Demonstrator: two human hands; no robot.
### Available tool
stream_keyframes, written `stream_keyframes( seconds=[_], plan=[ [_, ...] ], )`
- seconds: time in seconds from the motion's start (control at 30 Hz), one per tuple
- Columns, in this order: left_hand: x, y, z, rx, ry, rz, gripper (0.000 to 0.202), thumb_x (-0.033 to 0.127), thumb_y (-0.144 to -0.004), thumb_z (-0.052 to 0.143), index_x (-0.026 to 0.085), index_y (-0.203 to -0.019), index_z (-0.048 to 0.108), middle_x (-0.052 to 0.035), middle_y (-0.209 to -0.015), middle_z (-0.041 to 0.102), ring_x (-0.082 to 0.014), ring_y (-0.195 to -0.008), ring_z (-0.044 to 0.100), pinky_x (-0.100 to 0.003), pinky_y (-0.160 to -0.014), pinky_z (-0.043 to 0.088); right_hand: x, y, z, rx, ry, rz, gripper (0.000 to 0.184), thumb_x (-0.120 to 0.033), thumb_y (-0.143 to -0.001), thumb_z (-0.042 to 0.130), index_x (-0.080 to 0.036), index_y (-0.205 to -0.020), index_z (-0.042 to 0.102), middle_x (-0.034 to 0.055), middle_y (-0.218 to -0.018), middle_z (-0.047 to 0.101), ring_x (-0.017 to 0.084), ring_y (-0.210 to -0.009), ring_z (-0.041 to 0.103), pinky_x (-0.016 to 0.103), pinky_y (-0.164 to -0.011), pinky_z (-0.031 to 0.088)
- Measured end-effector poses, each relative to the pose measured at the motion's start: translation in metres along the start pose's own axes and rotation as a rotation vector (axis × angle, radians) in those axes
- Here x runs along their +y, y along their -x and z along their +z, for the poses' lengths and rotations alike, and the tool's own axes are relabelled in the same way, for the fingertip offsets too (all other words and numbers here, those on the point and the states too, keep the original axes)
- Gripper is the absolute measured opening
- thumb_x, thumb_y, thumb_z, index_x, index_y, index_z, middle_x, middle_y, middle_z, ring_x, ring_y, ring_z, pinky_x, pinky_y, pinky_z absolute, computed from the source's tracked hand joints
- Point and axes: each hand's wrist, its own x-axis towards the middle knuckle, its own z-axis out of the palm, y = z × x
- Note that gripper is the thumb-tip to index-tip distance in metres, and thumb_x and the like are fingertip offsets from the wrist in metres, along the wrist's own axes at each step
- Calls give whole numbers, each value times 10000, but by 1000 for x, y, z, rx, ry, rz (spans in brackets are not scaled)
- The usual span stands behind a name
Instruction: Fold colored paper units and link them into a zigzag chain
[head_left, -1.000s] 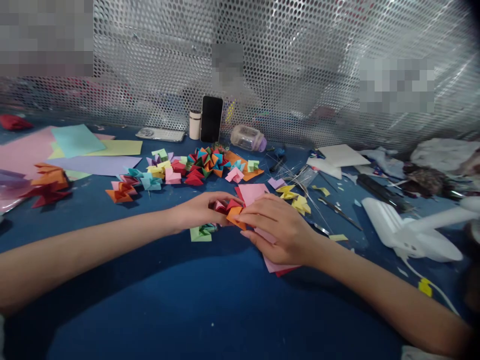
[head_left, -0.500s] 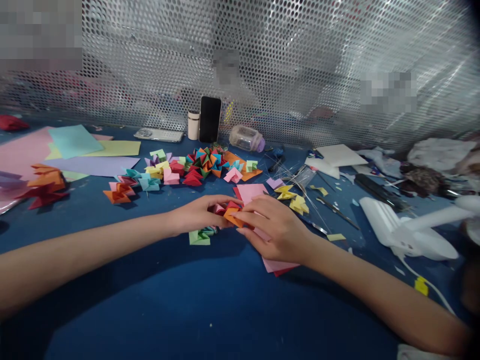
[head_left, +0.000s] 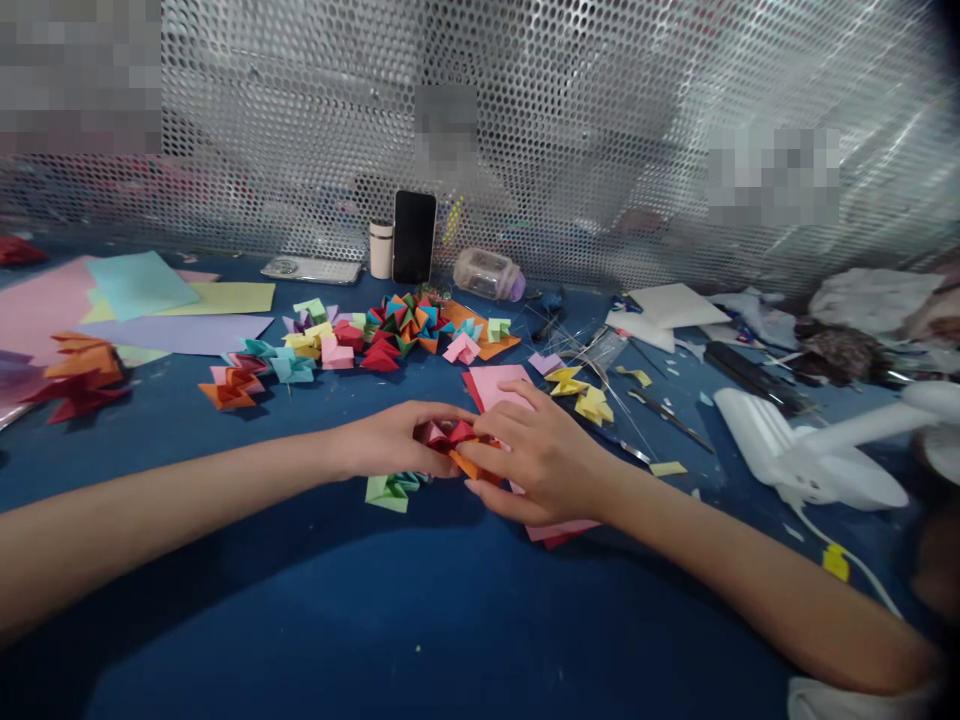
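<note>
My left hand (head_left: 390, 440) and my right hand (head_left: 541, 458) meet at the middle of the blue table (head_left: 420, 610). Both pinch a small chain of folded paper pieces (head_left: 450, 440), red with an orange piece at its right end. A green folded piece (head_left: 391, 490) lies just below my left hand. My right hand rests on pink paper sheets (head_left: 501, 385) stacked over a red one.
A heap of multicoloured folded pieces (head_left: 397, 330) lies beyond the hands, with large coloured sheets (head_left: 150, 300) at far left. A phone (head_left: 414, 237) leans on the perforated metal screen (head_left: 525, 130). A white glue gun (head_left: 810, 460), scissors (head_left: 667, 415) and scraps fill the right side.
Both hands have stayed together on the paper chain and shifted slightly left and down in view. The orange piece is now more covered by my right fingers.
</note>
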Motion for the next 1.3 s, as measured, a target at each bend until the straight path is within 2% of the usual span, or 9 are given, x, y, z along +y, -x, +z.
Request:
stream_keyframes(
  seconds=[0.3,0.4,0.53,0.63,0.8,0.93,1.07,1.3],
  plan=[
    [-3,0,-1,6,-39,-17,549,125,-632,699,164,-1168,582,50,-723,568,-82,-613,491,-216,-587,380,-1,1,2,-54,-13,31,301,-391,-910,463,-176,-889,673,61,-893,653,207,-805,574,461,-897,374],
    [-3,-1,-2,-7,-17,-11,548,117,-636,693,176,-1169,580,36,-793,593,-75,-625,496,-211,-590,385,-3,1,2,-49,-23,65,303,-387,-915,469,-173,-885,680,68,-911,659,214,-828,582,467,-907,368],
    [-2,-1,-2,9,-4,-49,573,109,-622,686,179,-1181,578,12,-842,613,-82,-638,515,-219,-602,401,-8,0,3,81,-51,161,219,-337,-873,557,-159,-939,667,62,-889,661,203,-823,586,429,-889,394],
    [1,1,-3,27,-5,-66,591,112,-614,689,193,-1189,582,0,-881,621,-94,-661,538,-230,-618,418,-11,-2,5,186,-104,176,171,-313,-856,600,-152,-886,650,48,-852,666,179,-799,584,368,-830,430],
    [6,5,-5,28,37,-47,607,120,-644,671,225,-1233,563,-4,-896,648,-117,-728,579,-232,-645,432,-10,0,10,229,-136,149,210,-370,-872,594,-173,-891,663,51,-881,678,183,-832,582,348,-787,454],
    [11,6,-6,121,72,-29,691,114,-651,679,241,-1305,493,-6,-901,653,-122,-727,595,-241,-655,451,-9,3,13,338,-186,275,232,-334,-861,616,-139,-980,658,85,-919,674,187,-873,604,339,-800,488],
    [13,5,-6,208,54,32,606,163,-652,723,223,-1232,557,-22,-952,652,-125,-729,600,-251,-656,457,-7,3,14,412,-222,361,217,-319,-829,665,-130,-933,653,87,-895,685,181,-863,630,317,-789,504],
    [13,5,-3,194,93,13,632,140,-646,704,191,-1260,560,-45,-999,667,-138,-794,601,-270,-713,458,-9,5,19,487,-340,390,168,-270,-814,690,-167,-936,638,40,-867,717,159,-830,659,316,-799,501]
  ],
)
